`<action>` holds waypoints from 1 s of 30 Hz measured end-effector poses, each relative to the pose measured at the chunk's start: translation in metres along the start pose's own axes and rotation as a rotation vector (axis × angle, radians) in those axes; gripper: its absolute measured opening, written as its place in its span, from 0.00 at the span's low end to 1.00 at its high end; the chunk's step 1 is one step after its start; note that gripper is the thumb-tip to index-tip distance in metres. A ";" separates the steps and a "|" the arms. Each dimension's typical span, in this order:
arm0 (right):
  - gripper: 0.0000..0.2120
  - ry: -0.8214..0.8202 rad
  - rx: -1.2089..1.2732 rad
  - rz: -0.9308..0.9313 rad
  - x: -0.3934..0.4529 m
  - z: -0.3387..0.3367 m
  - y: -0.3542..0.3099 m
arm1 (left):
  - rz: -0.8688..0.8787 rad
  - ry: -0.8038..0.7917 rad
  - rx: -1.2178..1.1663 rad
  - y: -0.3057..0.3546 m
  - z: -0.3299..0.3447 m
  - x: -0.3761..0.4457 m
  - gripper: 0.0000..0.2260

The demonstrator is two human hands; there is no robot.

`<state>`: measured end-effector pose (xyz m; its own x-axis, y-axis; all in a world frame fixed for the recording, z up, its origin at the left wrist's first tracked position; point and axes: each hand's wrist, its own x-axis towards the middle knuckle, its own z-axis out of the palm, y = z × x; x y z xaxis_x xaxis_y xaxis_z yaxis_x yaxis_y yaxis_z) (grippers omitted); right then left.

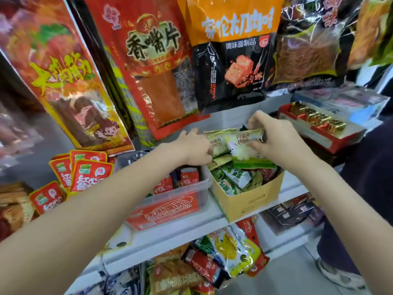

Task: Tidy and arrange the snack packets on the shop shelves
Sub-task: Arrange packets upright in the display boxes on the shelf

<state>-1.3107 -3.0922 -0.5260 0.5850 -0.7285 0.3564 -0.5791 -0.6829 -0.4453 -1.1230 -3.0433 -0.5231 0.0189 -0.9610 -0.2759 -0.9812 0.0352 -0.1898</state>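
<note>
**Both hands at the green packets in the cardboard box**

The right hand (274,141) pinches a white and green snack packet (244,145) by its upper edge, thumb in front and fingers behind, and holds it upright above the cardboard box (248,201). The left hand (195,147) grips the packets just beside it, on the left side of the same row; its fingertips are hidden behind them. The box stands on the white shelf (191,235) and is full of green packets. Touching its left side is a clear plastic tub (180,201) with red packets inside. Large red, orange and black bags hang above. A red tray (319,128) with gold packets stands to the right.
</note>
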 end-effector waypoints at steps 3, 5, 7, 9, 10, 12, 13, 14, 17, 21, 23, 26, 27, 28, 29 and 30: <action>0.13 -0.223 -0.126 0.005 0.015 0.011 -0.001 | 0.032 0.074 -0.151 -0.007 0.005 -0.007 0.14; 0.12 -0.209 -0.225 0.005 0.024 0.020 -0.002 | 0.061 0.123 -0.229 -0.013 0.006 -0.012 0.13; 0.10 -0.100 -0.279 -0.013 0.032 0.030 -0.001 | 0.080 0.158 -0.267 -0.015 0.004 -0.019 0.12; 0.10 0.020 -0.259 -0.007 0.037 0.038 -0.001 | 0.109 0.222 -0.262 -0.013 0.000 -0.026 0.11; 0.10 0.054 -0.241 -0.013 0.038 0.041 -0.002 | 0.138 0.275 -0.245 -0.010 -0.002 -0.028 0.11; 0.10 0.069 -0.197 -0.026 0.034 0.047 -0.001 | 0.224 0.320 -0.243 -0.001 -0.009 -0.029 0.11; 0.10 0.064 -0.162 -0.019 0.032 0.048 0.001 | 0.268 0.281 -0.253 0.005 -0.011 -0.026 0.11; 0.09 0.059 -0.129 -0.004 0.030 0.047 0.004 | 0.299 0.199 -0.249 0.011 -0.012 -0.019 0.12; 0.08 0.030 -0.063 0.077 0.028 0.043 0.013 | 0.310 -0.104 -0.148 0.029 -0.006 0.005 0.22; 0.10 -0.022 -0.006 0.189 0.035 0.036 0.023 | 0.327 -0.284 -0.029 0.039 0.003 0.030 0.37; 0.10 -0.020 0.012 0.225 0.037 0.036 0.027 | 0.350 -0.287 0.008 0.040 0.005 0.037 0.38; 0.12 -0.018 0.019 0.236 0.037 0.037 0.031 | 0.370 -0.265 0.103 0.039 0.008 0.041 0.33; 0.12 -0.019 0.009 0.232 0.037 0.037 0.031 | 0.372 -0.246 0.129 0.037 0.009 0.042 0.31; 0.11 -0.016 -0.001 0.222 0.036 0.038 0.031 | 0.369 -0.217 0.145 0.035 0.010 0.042 0.28; 0.11 -0.012 -0.008 0.210 0.036 0.038 0.032 | 0.373 -0.174 0.152 0.032 0.011 0.042 0.25; 0.11 -0.011 -0.008 0.195 0.035 0.039 0.033 | 0.382 -0.127 0.150 0.030 0.011 0.042 0.23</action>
<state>-1.2872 -3.1380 -0.5597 0.4671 -0.8465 0.2553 -0.6868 -0.5292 -0.4983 -1.1500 -3.0792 -0.5507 -0.3078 -0.8302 -0.4647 -0.8835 0.4307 -0.1843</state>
